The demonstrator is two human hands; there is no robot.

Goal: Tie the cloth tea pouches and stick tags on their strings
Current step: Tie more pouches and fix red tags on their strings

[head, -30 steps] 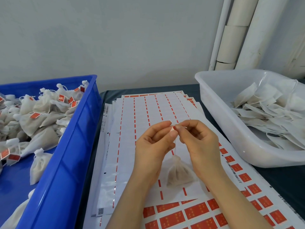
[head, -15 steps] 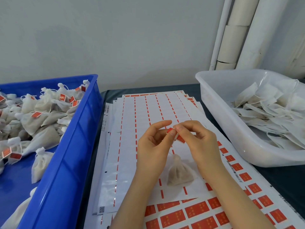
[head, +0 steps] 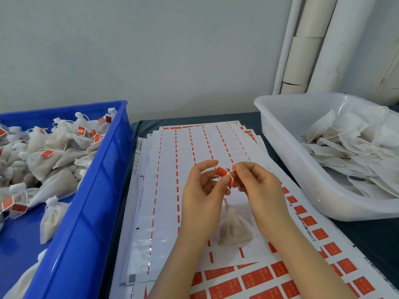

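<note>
Spread wider than a second ago: red tag (head: 223, 174), then a mere speck between the fingertips, now opened out with the string (head: 229, 172) laid across it.

Nearest, on the worktop (head: 367, 234), sheets of unused tags (head: 257, 279). Just beyond, on or barely above a stripped backing sheet (head: 194, 147) (cannot tell which), the tied pouch (head: 235, 229), straight below both hands and between the wrists. From its neck, string rising up and away to the tag.

Left hand (head: 203, 197) pinching the tag's near-left part between thumb and forefinger. Right hand (head: 261, 190) pinching the string's free end at the tag's far-right edge, seemingly taut. Tag's long axis slanting from far left to near right, string crossing it near the middle.

Probably next: folding the tag shut over the string, with the string kept on the fold line. Both hands equally near.

Farther left, blue crate (head: 103, 180) of tagged pouches (head: 54, 152); farther right, white tub (head: 291, 160) of untied pouches (head: 356, 147).
</note>
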